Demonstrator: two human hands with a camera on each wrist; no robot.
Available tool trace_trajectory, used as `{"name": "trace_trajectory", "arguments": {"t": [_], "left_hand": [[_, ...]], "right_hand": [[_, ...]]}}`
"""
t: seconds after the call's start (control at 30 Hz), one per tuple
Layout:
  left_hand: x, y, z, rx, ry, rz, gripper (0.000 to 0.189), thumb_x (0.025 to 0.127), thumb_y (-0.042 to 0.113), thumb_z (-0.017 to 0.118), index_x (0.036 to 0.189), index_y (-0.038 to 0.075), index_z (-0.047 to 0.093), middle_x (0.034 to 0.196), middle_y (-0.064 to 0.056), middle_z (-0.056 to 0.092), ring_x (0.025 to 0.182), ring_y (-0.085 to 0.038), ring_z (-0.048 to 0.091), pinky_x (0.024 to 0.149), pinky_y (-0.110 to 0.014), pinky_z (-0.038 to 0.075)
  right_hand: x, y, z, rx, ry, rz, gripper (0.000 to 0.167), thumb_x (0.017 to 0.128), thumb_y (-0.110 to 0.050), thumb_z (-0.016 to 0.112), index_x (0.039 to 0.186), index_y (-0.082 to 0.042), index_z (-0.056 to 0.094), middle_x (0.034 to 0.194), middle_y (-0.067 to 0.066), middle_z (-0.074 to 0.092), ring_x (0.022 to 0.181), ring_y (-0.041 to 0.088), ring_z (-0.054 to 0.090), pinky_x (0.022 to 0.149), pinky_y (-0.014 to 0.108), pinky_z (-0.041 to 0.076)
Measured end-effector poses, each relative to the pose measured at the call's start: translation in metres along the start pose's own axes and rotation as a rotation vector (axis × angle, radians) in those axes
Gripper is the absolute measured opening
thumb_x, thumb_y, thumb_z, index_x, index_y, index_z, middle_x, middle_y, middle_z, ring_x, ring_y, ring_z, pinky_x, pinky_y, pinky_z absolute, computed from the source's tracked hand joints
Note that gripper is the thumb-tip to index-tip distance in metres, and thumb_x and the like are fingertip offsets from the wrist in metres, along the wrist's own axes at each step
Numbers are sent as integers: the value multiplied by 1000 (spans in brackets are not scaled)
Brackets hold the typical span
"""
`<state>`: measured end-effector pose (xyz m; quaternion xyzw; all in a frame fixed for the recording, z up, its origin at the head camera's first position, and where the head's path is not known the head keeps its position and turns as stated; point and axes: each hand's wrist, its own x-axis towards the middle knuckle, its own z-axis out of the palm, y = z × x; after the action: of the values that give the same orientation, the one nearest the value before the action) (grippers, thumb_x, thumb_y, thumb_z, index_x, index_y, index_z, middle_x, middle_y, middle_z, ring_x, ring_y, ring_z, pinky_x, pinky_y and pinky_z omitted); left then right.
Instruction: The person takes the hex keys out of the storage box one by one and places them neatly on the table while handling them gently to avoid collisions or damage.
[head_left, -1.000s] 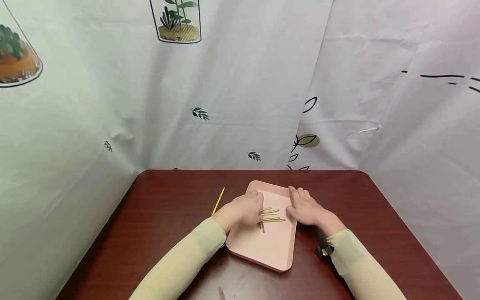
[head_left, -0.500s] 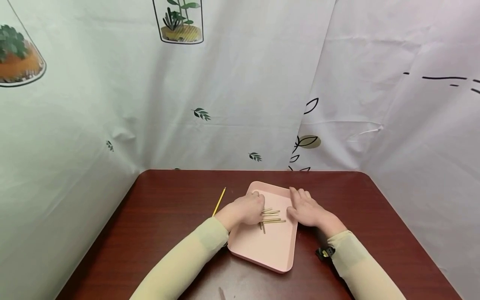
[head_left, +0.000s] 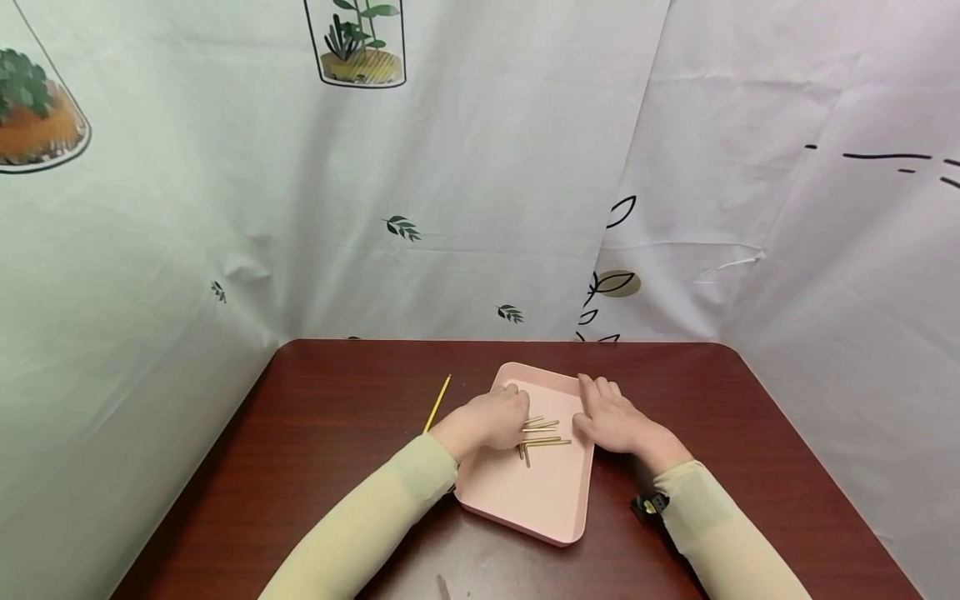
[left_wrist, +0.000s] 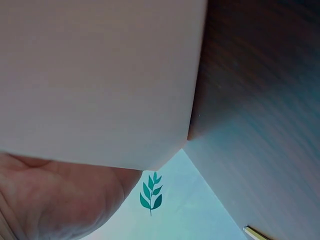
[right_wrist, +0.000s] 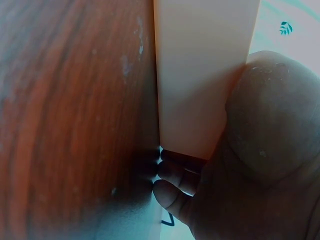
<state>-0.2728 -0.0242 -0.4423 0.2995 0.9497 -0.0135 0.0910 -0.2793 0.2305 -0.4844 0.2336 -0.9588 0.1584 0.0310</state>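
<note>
A shallow pink tray (head_left: 517, 504) lies at a slant on the table. Several thin gold-coloured sticks (head_left: 546, 442) lie loosely fanned on its floor. My left hand (head_left: 491, 419) reaches over the tray's left side, its bent fingers at the left ends of the sticks. Its fingertips are hidden, so whether it pinches any stick cannot be told. My right hand (head_left: 611, 417) grips the tray's right wall, thumb over the rim and fingers along the outside. The right wrist view shows the thumb (right_wrist: 275, 110) against the tray wall (right_wrist: 195, 90).
A yellow pencil-like stick (head_left: 437, 403) lies on the dark red table (head_left: 337, 400) left of the tray. A black strap-like object (head_left: 649, 504) is by the right wrist. Printed white cloth (head_left: 465, 167) hangs behind the table and at both sides.
</note>
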Motion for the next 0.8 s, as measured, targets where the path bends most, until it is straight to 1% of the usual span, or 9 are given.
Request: {"name": "trace_trajectory", "arguments": {"t": [0.03, 0.13, 0.2, 0.23, 0.3, 0.43, 0.6, 0.7, 0.8], "left_hand": [[0, 0, 0, 4, -1, 0, 37, 110, 29, 65, 133, 1, 63, 104, -7, 57, 92, -18, 50, 76, -34, 50], [0, 1, 1, 17, -5, 2, 37, 111, 29, 63, 135, 0, 63, 106, -8, 59, 92, -18, 51, 77, -34, 51], [1, 1, 2, 25, -4, 4, 37, 112, 29, 62, 136, 0, 64, 107, -8, 60, 92, -18, 51, 78, -34, 51], [1, 0, 3, 25, -4, 2, 37, 112, 29, 62, 136, 1, 64, 107, -8, 60, 92, -18, 52, 77, -34, 51], [2, 0, 3, 22, -3, -2, 36, 112, 29, 61, 136, 1, 64, 107, -8, 61, 92, -18, 52, 78, -34, 51], [4, -1, 5, 7, -9, -11, 35, 112, 27, 60, 136, 2, 65, 109, -9, 61, 93, -19, 53, 78, -36, 52], [6, -2, 6, -1, -17, -1, 36, 112, 26, 59, 138, 1, 65, 112, -9, 62, 94, -19, 53, 78, -36, 52], [7, -4, 7, -7, -20, 4, 36, 113, 26, 58, 138, 2, 65, 112, -9, 62, 94, -19, 54, 76, -36, 52], [7, -4, 7, -19, -27, 4, 37, 113, 27, 57, 140, 2, 65, 114, -9, 62, 94, -19, 54, 75, -35, 51]], "right_hand": [[1, 7, 7, -10, 18, -18, 75, 100, -25, 53, 159, 16, 35, 136, 35, 51, 124, 53, 49, 104, 63, 48], [1, 11, 9, 16, 40, -37, 75, 98, -26, 53, 158, 17, 36, 134, 35, 51, 121, 54, 48, 102, 65, 48], [2, 11, 7, 46, 27, -32, 76, 97, -25, 54, 158, 17, 36, 135, 38, 50, 123, 57, 47, 104, 66, 46], [4, 18, 14, 29, 38, -37, 76, 97, -26, 53, 158, 17, 36, 134, 36, 50, 122, 55, 48, 104, 64, 47], [6, 21, 17, 33, 36, -27, 76, 96, -27, 55, 158, 15, 37, 135, 34, 51, 121, 54, 49, 102, 65, 48], [8, 29, 24, 5, 53, -27, 78, 97, -33, 53, 160, 11, 37, 135, 29, 52, 120, 48, 50, 98, 62, 49], [1, 7, 3, 47, 16, -20, 78, 98, -29, 55, 158, 16, 37, 136, 36, 50, 123, 56, 48, 103, 66, 47], [2, 7, 2, 40, 8, -17, 78, 99, -28, 54, 160, 17, 35, 138, 37, 49, 127, 56, 47, 106, 66, 46], [2, 11, 6, 43, 14, -18, 78, 98, -28, 54, 159, 16, 35, 137, 37, 49, 126, 55, 47, 106, 66, 46]]}}
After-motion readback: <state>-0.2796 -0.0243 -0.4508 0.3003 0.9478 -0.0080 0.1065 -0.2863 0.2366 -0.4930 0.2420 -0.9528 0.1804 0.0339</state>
